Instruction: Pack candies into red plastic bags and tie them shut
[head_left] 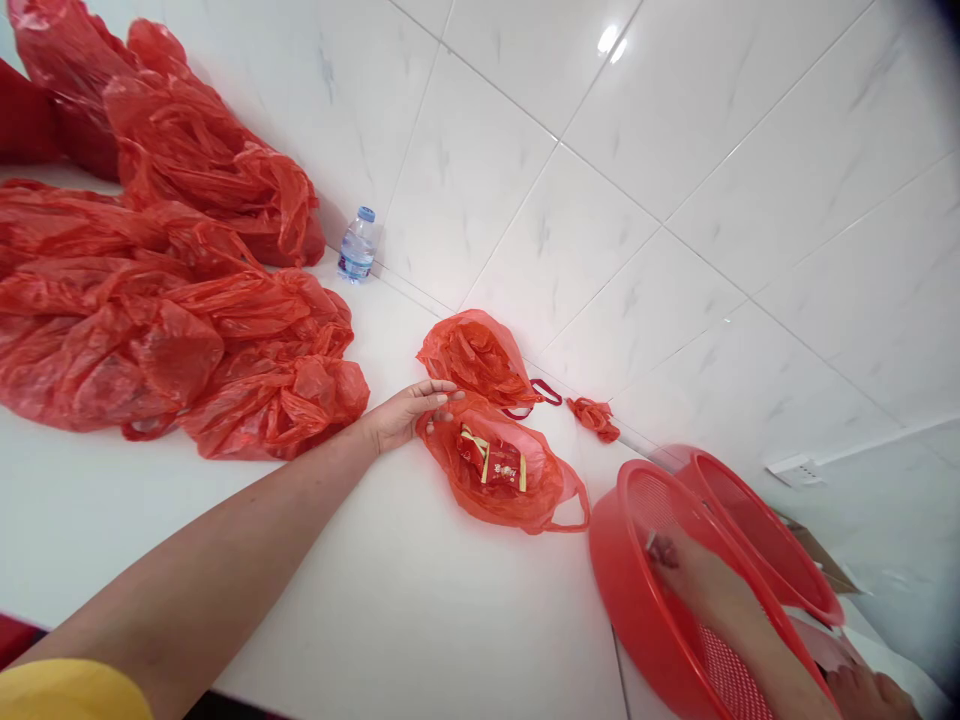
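My left hand [409, 415] grips the near left rim of an open red plastic bag [536, 510], its fingertips partly behind the thin film. Inside that bag lie a few small red packets [504, 468] with pale gold ends. Over on the right, my right hand [670, 558] reaches into a red plastic basket [622, 560] with perforated walls. Its fingers look curled together and are blurred, with something small and pale at the tips that I cannot make out. Just behind the open bag sits another red plastic bag [480, 350], its mouth spread.
Heaped red plastic bags [172, 330] cover the table's left side. A small water bottle [357, 245] stands by the tiled wall. A crumpled red bag scrap [594, 418] lies near the wall. A second red basket [757, 520] stands behind the first. Someone's fingers or toes [870, 692] show bottom right.
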